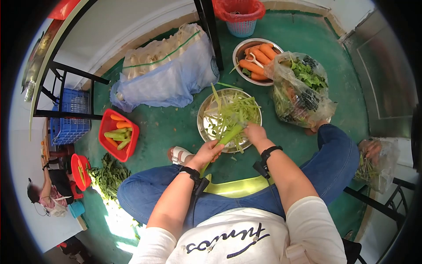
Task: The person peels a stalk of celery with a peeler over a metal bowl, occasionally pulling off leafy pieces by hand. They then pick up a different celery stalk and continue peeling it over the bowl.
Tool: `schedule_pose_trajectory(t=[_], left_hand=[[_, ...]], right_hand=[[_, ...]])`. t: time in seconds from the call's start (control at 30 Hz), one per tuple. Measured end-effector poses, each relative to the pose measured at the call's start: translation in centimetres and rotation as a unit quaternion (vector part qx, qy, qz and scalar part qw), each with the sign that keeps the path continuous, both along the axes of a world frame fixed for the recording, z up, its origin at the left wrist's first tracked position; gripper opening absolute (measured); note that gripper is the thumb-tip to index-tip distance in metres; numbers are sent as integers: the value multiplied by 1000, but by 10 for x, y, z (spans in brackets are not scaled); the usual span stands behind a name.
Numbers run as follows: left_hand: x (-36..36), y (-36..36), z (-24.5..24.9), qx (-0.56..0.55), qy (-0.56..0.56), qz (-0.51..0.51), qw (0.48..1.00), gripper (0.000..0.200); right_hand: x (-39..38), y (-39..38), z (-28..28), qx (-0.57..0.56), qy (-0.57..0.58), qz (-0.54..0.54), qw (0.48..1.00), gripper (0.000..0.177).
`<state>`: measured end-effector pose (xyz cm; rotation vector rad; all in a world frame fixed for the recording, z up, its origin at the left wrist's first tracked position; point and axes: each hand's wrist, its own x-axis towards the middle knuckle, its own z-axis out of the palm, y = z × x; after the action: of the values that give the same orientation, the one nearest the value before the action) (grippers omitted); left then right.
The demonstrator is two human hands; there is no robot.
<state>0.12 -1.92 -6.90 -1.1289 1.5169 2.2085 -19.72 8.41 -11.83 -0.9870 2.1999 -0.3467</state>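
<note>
My left hand [208,154] is closed around a long green stalk [231,133] that slants up to the right over a round metal bowl [202,132]. At the stalk's upper end, my right hand [255,133] has its fingers curled; whatever it holds there is blurred and hidden. Thin pale-green strips [233,108] lie heaped in the bowl, below and beyond both hands.
Behind the bowl are a metal bowl of carrots [259,57], a plastic bag of greens [303,88] and a large blue-white sack [167,75]. A red basin [135,143] of vegetables stands left. Another person [55,187] sits far left.
</note>
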Motion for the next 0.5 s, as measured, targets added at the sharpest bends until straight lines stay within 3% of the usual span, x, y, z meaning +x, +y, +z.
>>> schedule_pose_trajectory(t=[0.2, 0.3, 0.43, 0.5], left_hand=[[-1, -4, 4, -1, -9, 10, 1000, 32], [-3, -7, -6, -22, -12, 4, 1000, 35], [-3, -2, -2, -42, -2, 9, 999, 24], [-2, 3, 5, -43, 0, 13, 999, 27]], right_hand=[[-24, 17, -18, 25, -17, -116, 993, 27], [-9, 1, -5, -77, 41, -29, 996, 29], [-6, 1, -4, -50, 39, 60, 996, 28], [-17, 14, -18, -2, 8, -52, 999, 26]])
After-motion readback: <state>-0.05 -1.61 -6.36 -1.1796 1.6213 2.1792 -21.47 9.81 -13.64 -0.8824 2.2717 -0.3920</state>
